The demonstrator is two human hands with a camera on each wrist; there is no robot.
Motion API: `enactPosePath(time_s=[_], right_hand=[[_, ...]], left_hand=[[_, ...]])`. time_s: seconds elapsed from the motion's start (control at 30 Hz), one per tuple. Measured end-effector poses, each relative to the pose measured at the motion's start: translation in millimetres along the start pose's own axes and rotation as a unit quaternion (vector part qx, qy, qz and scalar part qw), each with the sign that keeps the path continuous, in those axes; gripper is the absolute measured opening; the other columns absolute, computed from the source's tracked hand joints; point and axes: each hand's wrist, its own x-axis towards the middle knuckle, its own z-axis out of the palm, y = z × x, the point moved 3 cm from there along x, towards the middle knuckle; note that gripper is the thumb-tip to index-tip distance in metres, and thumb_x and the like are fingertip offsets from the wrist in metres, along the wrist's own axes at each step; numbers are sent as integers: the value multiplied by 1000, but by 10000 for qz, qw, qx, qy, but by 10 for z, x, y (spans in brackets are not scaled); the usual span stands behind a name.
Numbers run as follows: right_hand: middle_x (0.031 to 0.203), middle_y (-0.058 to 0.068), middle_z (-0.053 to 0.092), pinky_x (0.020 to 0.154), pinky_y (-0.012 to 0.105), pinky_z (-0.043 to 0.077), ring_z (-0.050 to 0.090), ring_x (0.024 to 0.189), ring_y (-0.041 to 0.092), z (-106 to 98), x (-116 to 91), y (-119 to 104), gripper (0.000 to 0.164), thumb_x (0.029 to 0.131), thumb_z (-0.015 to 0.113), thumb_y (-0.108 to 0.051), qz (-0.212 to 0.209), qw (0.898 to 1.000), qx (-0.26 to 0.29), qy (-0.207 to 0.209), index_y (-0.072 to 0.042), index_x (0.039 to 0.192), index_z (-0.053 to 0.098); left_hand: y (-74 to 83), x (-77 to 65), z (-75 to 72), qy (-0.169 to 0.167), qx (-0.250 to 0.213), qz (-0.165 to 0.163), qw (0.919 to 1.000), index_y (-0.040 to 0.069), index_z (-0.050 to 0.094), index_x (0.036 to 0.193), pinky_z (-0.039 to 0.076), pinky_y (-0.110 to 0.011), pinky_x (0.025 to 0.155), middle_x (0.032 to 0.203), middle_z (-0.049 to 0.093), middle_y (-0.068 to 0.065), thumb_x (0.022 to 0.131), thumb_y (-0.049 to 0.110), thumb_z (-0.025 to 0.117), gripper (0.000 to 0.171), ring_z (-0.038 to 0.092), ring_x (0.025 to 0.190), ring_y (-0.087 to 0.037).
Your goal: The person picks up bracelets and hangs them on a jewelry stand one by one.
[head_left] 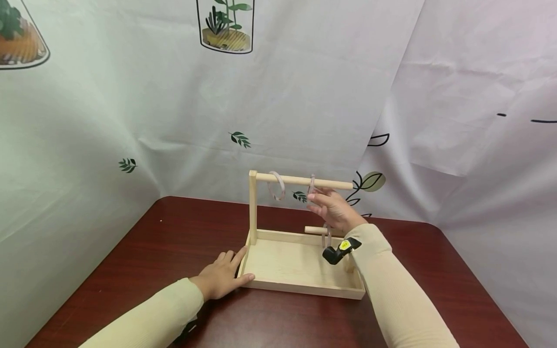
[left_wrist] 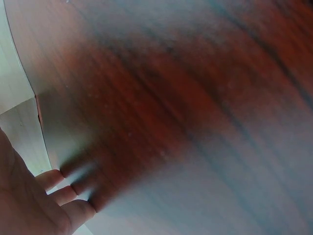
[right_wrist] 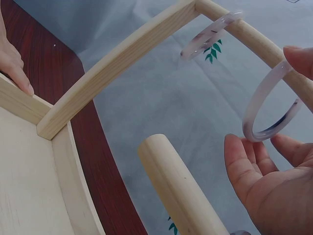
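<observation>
A pale wooden stand has a shallow tray, an upright post, an upper rod and a shorter lower rod. My left hand rests at the tray's left front corner, thumb over the front rim and fingers along the left side. Around the upper rod hangs a whitish bangle; my right hand is beside it, thumb near its top and loosely spread fingers at its lower edge. Another bangle hangs nearer the post. A third bangle is on the lower rod, partly hidden.
The stand is on a dark red wooden table. Behind it hangs a white cloth printed with leaves and plants. The upper rod's right end is free, with no post there. A black wrist camera is strapped to the right wrist.
</observation>
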Motion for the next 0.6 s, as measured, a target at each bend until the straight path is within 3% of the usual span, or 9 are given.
enactPosePath(time_s=[0.27,0.47,0.6], right_hand=[[158,16,15,111,42,31,29,137,28,4,-25,-10,68,92,55,-4,50,9999,-111,105,-4,151,22],[159,19,9,112,46,26,21,143,35,-13,-45,-3,70,93,52,-4,91,9998,-132,84,-5,154,16],[158,19,13,113,47,25,28,139,40,-51,-99,15,70,96,52,-9,279,9985,-454,140,-9,155,14]], left_hand=[[0,-1,3,-8,5,3,10000,14,27,153,50,-46,70,123,48,-15,90,66,49,85,46,113,-29],[-9,0,14,-17,-2,-17,10000,15,27,153,50,-46,69,125,47,-16,89,67,48,85,45,115,-30],[-20,6,17,0,-6,-12,10000,14,27,153,50,-46,69,124,47,-15,89,68,48,86,45,115,-30]])
